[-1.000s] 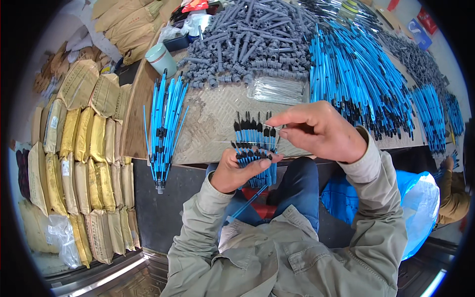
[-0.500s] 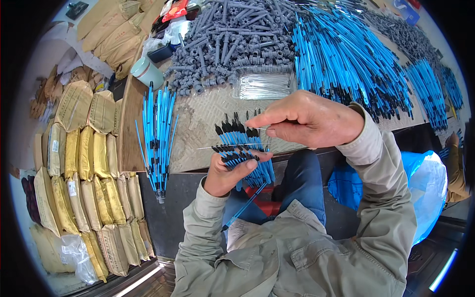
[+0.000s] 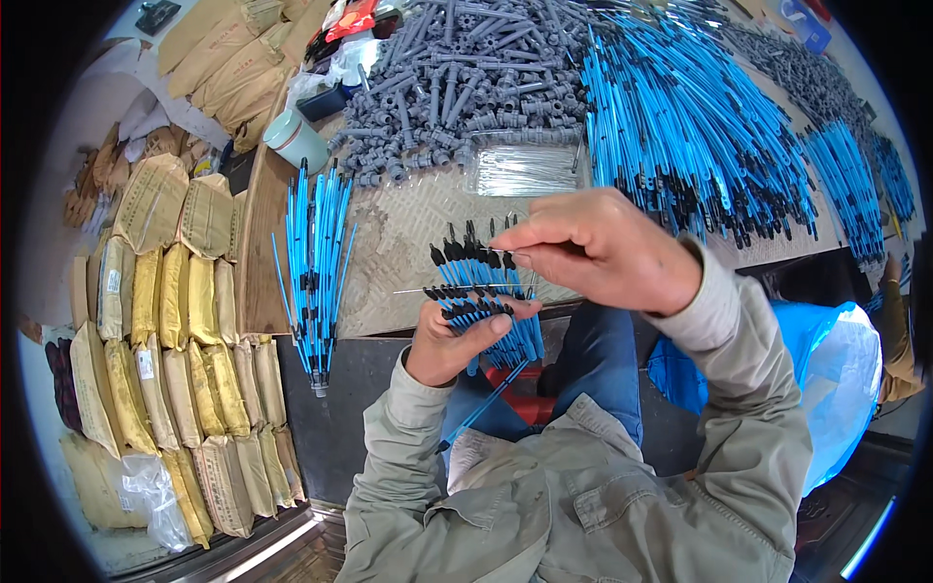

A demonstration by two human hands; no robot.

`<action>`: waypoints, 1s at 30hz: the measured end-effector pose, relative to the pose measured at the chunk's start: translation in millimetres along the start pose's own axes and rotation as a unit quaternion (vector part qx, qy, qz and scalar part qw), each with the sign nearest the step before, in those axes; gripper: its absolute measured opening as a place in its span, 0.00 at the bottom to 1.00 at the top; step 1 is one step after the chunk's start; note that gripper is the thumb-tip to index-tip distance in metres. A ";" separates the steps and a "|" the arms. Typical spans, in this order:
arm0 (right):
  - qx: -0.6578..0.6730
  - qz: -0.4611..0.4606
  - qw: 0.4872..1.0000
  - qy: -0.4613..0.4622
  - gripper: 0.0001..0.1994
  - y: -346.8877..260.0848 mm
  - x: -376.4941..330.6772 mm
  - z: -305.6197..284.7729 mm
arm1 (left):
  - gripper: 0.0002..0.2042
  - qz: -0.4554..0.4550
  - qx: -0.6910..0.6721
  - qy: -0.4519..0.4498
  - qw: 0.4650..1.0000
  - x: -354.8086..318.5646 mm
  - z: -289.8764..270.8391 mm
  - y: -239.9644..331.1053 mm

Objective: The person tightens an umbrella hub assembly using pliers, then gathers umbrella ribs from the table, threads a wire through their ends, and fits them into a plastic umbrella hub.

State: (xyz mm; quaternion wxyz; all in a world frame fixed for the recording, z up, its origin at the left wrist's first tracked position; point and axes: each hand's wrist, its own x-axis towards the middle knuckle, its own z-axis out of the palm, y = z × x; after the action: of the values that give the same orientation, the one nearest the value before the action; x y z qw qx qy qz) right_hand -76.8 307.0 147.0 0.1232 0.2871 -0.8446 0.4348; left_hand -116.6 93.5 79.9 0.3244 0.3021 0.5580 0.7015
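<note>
On the left, packed sacks (image 3: 185, 321) lie in rows beside the worktop (image 3: 408, 243), and a small bundle of blue tubes (image 3: 313, 267) rests near its edge. Our left hand (image 3: 457, 340) is closed around a fan of blue tubes with black tips (image 3: 478, 291), held just above our lap at the worktop's edge. A thin metal pin (image 3: 437, 289) lies crosswise among the black tips. Our right hand (image 3: 598, 248) hovers over the fan, thumb and forefinger pinched on something slender at the tips; whether that is the pin itself, we cannot tell. To do this well, we judge, we should keep the left grip firm so the tips stay spread and level, and guide the pin with small, steady moves of the right fingers rather than the wrist. Behind lie a pile of grey fittings (image 3: 466, 78), a clear bag of pins (image 3: 525, 170) and, to the right, a heap of blue tubes (image 3: 690, 126).
</note>
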 end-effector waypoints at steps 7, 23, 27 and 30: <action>-0.042 0.024 0.992 0.116 0.10 -7.0 -7.7 17.6 | 0.14 -0.016 -0.037 0.000 0.999 -1.0 1.8 2.8; 0.092 0.035 0.993 0.069 0.10 -4.0 -4.1 26.4 | 0.16 0.047 -0.040 -0.025 0.998 -4.9 1.2 -2.6; 0.106 0.101 0.986 0.075 0.11 -7.4 -4.3 30.0 | 0.17 0.040 -0.015 -0.034 0.998 -5.3 -1.8 -3.2; 0.158 0.156 0.973 0.058 0.11 -10.4 -3.0 29.0 | 0.16 0.036 -0.005 -0.037 0.999 -5.9 -3.3 -4.4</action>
State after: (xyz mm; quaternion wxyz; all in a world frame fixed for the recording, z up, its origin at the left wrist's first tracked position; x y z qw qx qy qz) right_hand -67.0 280.1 135.4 0.0563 0.1422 -0.7908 0.5926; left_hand -115.1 87.6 74.6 0.3208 0.3463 0.5310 0.7037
